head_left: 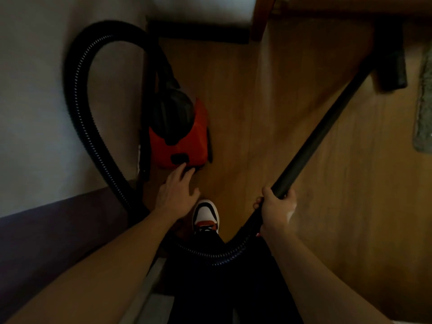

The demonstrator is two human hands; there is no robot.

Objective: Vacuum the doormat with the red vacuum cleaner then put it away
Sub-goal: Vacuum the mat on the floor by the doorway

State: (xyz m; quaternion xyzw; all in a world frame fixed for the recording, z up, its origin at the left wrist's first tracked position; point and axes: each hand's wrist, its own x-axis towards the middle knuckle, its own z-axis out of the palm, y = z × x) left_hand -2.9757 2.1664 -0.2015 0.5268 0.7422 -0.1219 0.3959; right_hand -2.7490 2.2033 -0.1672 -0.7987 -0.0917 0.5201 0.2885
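Observation:
The red vacuum cleaner [181, 136] stands on the wooden floor against the white wall, its black top facing up. Its ribbed black hose [80, 106] loops up the wall and runs back past my legs. My left hand [178, 187] reaches toward the cleaner's near end, fingers straight, fingertips touching its lower black edge. My right hand [275, 211] grips the black wand [327, 127], which slants up to the right to the floor nozzle [391, 61]. The grey-green doormat [424, 108] shows as a strip at the right edge, just right of the nozzle.
A wooden door frame post [260, 17] stands at the top centre beside a dark baseboard [198, 33]. My white, black and red shoe [205, 216] is planted between my hands. A dark purple surface [58, 220] lies at the lower left.

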